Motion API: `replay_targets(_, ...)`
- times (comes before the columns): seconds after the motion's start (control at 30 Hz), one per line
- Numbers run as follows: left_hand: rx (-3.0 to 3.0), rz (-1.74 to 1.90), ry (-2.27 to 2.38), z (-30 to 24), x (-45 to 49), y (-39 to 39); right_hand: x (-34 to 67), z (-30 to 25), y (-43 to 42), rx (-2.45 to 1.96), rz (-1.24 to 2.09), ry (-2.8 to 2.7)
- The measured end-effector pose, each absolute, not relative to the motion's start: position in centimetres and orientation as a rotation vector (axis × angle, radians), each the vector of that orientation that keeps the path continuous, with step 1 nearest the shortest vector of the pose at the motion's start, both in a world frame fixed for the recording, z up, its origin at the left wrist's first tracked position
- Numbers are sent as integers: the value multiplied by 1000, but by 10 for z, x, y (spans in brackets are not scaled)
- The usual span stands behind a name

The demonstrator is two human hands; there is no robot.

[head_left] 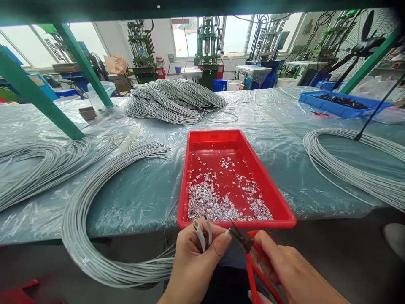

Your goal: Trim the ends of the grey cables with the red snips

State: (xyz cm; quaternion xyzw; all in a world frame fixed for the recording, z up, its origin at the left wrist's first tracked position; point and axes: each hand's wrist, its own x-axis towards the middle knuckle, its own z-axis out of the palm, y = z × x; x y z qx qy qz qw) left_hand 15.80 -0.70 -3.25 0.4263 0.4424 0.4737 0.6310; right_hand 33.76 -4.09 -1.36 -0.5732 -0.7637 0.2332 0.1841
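Note:
My left hand (198,261) is closed around several light grey cables, with two stripped-looking cable ends (200,237) sticking up between its fingers. Thumb and forefinger pinch another cable end, which points right. My right hand (284,264) grips red-handled cutters (249,270), whose dark jaws sit at that pinched tip; whether they touch it I cannot tell. Just beyond both hands, a red tray (265,169) holds many small shiny silver scraps (205,200), thickest at its near end. A curved bundle of grey cables (74,219) leads over the table edge toward my left hand.
A large cable pile (174,99) lies behind the tray. More coils rest at left (41,177) and right (341,169). A blue tray (348,110) of black parts stands at back right. Green posts (84,63) rise from the plastic-covered table (136,194).

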Motion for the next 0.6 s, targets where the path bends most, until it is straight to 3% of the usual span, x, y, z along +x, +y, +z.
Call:
replay_targets(0.13, 975, 981, 908, -30, 155, -6, 331, -7, -34, -1685, 622, -1980)
replay_targets(0.33, 934, 1145, 887, -24, 159, -8, 331, -4, -36, -1689, 602, -1907)
replay_targets(0.6, 639, 1073, 966, -11, 165, -11, 336, -9, -38, -1533, 551, -2291)
